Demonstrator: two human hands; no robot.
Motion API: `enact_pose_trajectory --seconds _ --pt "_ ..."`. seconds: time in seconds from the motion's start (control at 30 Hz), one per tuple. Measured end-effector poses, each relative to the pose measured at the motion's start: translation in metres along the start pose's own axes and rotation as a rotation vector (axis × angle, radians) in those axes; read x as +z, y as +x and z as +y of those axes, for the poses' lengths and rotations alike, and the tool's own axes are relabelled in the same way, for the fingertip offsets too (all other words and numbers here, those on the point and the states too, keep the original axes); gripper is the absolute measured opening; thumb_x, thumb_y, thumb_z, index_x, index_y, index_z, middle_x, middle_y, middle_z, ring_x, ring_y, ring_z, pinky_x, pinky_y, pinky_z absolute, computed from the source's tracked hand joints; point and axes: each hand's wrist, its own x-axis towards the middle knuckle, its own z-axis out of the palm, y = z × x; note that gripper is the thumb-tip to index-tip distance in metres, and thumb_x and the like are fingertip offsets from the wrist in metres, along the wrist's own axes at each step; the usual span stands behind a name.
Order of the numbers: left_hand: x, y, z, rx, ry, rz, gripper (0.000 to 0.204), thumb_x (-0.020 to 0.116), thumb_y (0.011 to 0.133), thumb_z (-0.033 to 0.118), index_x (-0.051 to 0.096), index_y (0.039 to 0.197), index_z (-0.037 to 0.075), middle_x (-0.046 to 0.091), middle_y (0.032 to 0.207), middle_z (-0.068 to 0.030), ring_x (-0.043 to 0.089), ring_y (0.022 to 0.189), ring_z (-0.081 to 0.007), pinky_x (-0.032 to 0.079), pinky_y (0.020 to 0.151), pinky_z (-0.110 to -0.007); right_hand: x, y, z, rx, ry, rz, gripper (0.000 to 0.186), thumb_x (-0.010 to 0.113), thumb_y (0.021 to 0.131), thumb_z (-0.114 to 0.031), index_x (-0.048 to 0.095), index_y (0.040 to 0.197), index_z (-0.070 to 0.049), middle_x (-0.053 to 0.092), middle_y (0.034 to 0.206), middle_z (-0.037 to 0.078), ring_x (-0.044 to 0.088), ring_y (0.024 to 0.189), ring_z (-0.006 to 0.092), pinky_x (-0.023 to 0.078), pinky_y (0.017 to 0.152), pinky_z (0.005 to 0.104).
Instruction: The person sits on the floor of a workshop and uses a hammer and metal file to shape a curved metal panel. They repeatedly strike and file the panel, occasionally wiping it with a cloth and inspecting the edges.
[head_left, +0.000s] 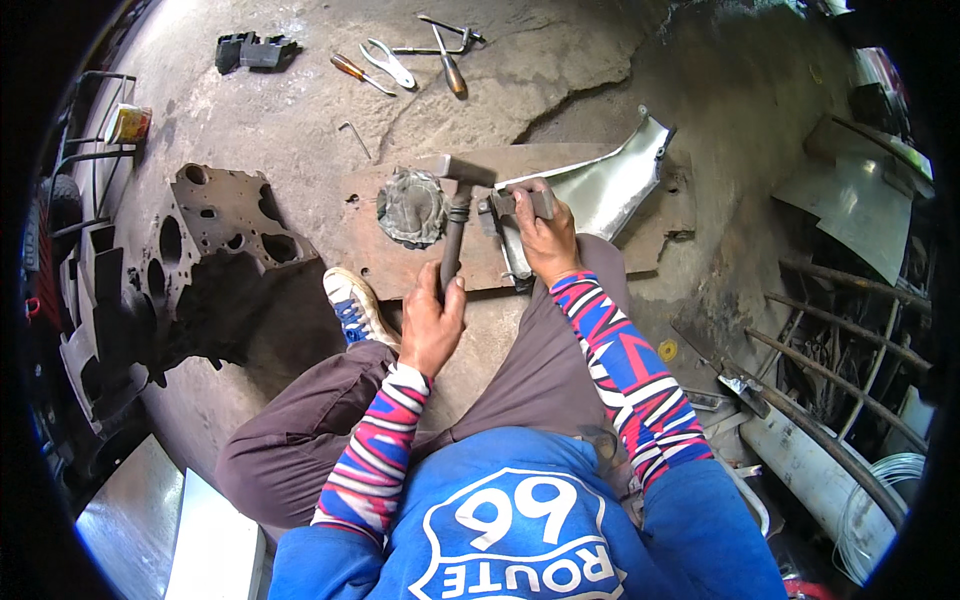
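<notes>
My left hand [435,318] is closed around the handle of a hammer [453,235]. The hammer's head is raised at the far end, close to a grey metal block [540,206]. My right hand [550,235] grips that block at the near left end of a bent, silvery sheet-metal panel [610,185]. The panel lies across a flat brown board [365,270] and its far right end curves upward. Left of the hammer, a round, crumpled grey pad [411,208] rests on the board. I cannot tell whether the hammer touches the block.
An engine block [225,215] stands on the left. Beyond the board lie pliers [389,65], a screwdriver [450,75], another screwdriver [360,73], a hex key [355,139] and a black part [255,52]. Metal bars [840,320] and scrap crowd the right side.
</notes>
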Motion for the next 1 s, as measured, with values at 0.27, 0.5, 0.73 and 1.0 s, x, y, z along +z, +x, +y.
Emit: enact_pose_trajectory --seconds 0.27,0.5,0.73,1.0 --pt "-0.049 -0.026 0.088 0.295 0.210 -0.162 0.019 0.057 0.101 0.018 0.057 0.111 0.001 0.056 0.065 -0.0179 0.058 0.057 -0.0374 0.045 0.056 -0.044 0.004 -0.008 -0.003 0.200 0.073 -0.121 0.036 0.066 0.085 -0.013 0.055 0.119 -0.008 0.065 0.104 0.025 0.063 0.093 0.0475 0.052 0.077 0.0527" --pt "-0.073 -0.031 0.148 0.304 0.309 -0.108 0.023 0.057 0.103 0.024 0.058 0.100 0.001 0.051 0.063 -0.0157 0.051 0.050 -0.0256 0.040 0.049 -0.041 0.002 -0.011 -0.006 0.248 0.253 -0.065 0.045 0.066 0.083 -0.012 0.055 0.126 -0.005 0.065 0.112 0.025 0.064 0.097 0.0462 0.054 0.082 0.0495" --pt "-0.081 -0.049 0.167 0.830 0.021 0.060 0.025 0.058 0.101 0.028 0.053 0.091 0.006 0.052 0.069 -0.0079 0.042 0.048 -0.0235 0.039 0.047 -0.036 0.009 -0.015 0.005 0.196 0.289 -0.018 0.048 0.067 0.079 -0.008 0.056 0.125 -0.004 0.065 0.113 0.022 0.064 0.099 0.0459 0.054 0.082 0.0470" --pt "-0.095 -0.025 0.094 0.112 0.284 -0.046 0.034 0.058 0.104 0.027 0.055 0.089 -0.003 0.047 0.062 -0.0111 0.044 0.058 -0.0143 0.040 0.053 -0.036 0.011 -0.016 0.021 0.015 0.151 0.072 0.038 0.065 0.090 -0.018 0.059 0.125 -0.006 0.067 0.110 0.023 0.066 0.095 0.0419 0.054 0.084 0.0462"
